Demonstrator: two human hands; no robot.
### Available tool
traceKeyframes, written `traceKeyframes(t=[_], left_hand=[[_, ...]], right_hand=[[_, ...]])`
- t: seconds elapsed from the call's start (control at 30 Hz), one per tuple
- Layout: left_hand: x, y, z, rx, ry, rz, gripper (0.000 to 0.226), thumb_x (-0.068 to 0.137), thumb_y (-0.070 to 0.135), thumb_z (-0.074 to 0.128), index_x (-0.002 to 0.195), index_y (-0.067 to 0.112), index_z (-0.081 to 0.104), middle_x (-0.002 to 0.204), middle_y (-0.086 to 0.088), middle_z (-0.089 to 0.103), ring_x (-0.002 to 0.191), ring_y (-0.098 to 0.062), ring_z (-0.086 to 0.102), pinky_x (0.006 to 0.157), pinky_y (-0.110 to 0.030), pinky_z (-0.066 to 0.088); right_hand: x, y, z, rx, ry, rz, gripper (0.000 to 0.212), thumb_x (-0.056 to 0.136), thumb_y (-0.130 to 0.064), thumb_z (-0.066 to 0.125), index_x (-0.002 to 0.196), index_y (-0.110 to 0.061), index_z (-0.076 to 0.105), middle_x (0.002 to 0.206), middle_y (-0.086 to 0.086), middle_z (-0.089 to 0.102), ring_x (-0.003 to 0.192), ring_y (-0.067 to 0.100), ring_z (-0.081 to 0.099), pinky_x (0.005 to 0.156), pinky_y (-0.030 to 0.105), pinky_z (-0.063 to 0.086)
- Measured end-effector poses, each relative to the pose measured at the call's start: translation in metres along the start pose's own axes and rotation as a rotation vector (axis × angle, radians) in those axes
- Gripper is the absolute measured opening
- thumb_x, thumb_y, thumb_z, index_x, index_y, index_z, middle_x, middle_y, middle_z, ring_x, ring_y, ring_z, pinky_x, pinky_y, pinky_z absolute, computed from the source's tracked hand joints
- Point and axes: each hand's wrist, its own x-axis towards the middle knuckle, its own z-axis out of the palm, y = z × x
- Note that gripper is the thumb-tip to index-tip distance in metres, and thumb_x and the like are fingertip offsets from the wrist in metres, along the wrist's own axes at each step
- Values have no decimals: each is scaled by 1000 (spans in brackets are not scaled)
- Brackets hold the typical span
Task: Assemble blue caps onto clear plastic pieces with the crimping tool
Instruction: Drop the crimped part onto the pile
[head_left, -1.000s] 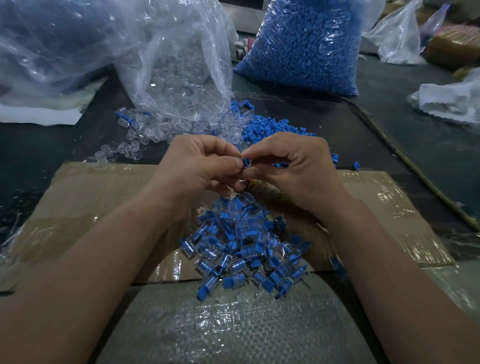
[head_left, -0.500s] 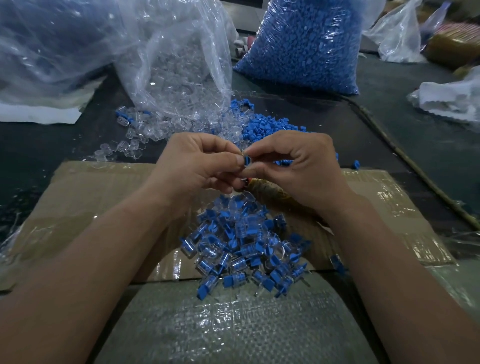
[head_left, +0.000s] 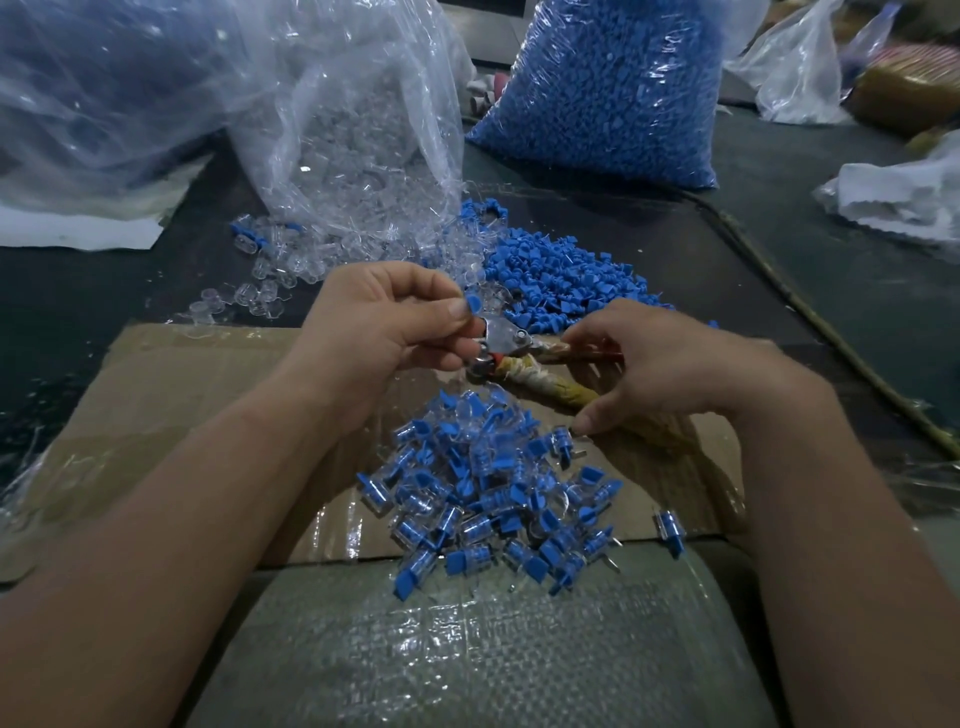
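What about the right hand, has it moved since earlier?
Yes. The right hand slid rightward and nearer the person over the brown cardboard sheet, away from the left hand, gripping the cloth-wrapped crimping tool.

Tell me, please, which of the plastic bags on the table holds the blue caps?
The tall bag at the back, solid blue inside; the open bag left of it holds clear pieces.

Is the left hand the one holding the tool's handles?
No, the right hand grips the crimping tool by its wrapped handles, while the left hand pinches a blue-capped piece at its metal head.
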Motion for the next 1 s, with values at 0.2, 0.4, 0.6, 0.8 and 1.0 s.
traceKeyframes(t=[0.2, 0.4, 0.6, 0.8, 1.0], left_hand=[[2, -1, -4, -24, 33, 3, 7, 77, -3, 56, 75, 4, 56, 60, -6, 68, 54, -13, 65, 48, -16, 51], [4, 0, -7, -66, 115, 53, 13, 80, -5, 55, 73, 6, 56, 59, -5, 68, 53, -12, 65, 48, -16, 50], [5, -2, -6, -69, 202, 120, 14, 82, -5, 55, 74, 7, 56, 57, -1, 67, 53, -11, 65, 50, -17, 51], [5, -3, -7, -31, 222, 173, 13, 83, -4, 56, 76, 8, 57, 59, 0, 68, 56, -11, 66, 53, -18, 52], [5, -2, -7, -22, 209, 186, 16, 82, -4, 56, 74, 9, 58, 60, 1, 68, 56, -11, 66, 52, -18, 52]], right_hand=[[7, -10, 7, -201, 168, -31, 28, 71, -39, 67, 96, -31, 56, 82, -14, 48, 75, 7, 46, 60, 28, 37], [15, -12, 12, -234, 380, -3, 11, 80, -19, 55, 86, -26, 49, 79, -6, 44, 73, 15, 41, 52, 27, 24], [10, -14, 13, 15, 518, -110, 16, 89, -33, 53, 91, -26, 40, 74, -14, 38, 64, 5, 36, 52, 26, 24], [8, -23, 20, 87, 402, -210, 16, 90, -34, 52, 93, -29, 36, 80, -16, 41, 69, 1, 40, 55, 22, 27], [8, -25, 22, 96, 355, -257, 15, 90, -33, 51, 97, -32, 38, 84, -19, 39, 74, -2, 39, 60, 19, 27]])
